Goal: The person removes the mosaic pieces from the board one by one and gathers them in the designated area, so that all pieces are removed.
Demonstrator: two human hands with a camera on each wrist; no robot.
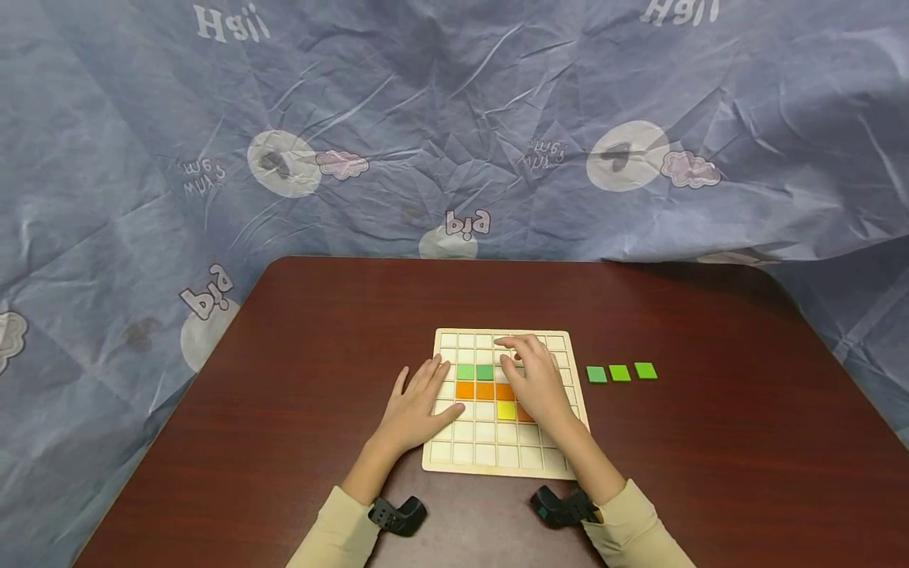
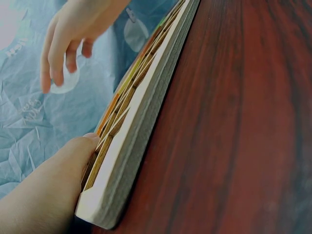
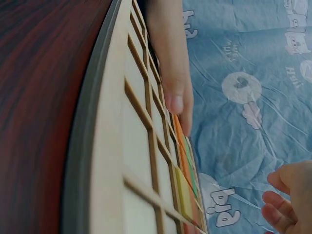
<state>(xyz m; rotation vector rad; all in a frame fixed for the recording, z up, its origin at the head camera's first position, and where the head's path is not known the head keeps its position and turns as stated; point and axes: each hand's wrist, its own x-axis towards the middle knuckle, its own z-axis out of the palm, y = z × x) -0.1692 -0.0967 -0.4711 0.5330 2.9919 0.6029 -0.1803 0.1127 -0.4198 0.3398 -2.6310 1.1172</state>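
Note:
A pale wooden grid board point(image 1: 485, 455) lies on the table under both hands. My left hand point(image 1: 413, 408) rests on its left side with fingers spread and the thumb over the frame. Above the board's right half hovers my right hand point(image 1: 541, 386). Its fingers are loosely bent, thumb apart from index, with nothing visible between them. Set in the grid are two green tiles point(image 1: 484, 372), a row of orange tiles point(image 1: 485, 391), a yellow tile point(image 1: 506, 410) and a darker orange tile point(image 1: 525, 413), partly hidden by the right hand. In the left wrist view, the right hand point(image 2: 73, 41) hangs clear of the board.
Three loose tiles lie in a row right of the board: a bluish-green one point(image 1: 596, 375), a bright green one point(image 1: 620, 373) and another green one point(image 1: 645, 371). The dark red table point(image 1: 341, 315) meets a blue printed cloth point(image 1: 426, 102) behind it. Each wrist wears a black device point(image 1: 399, 517).

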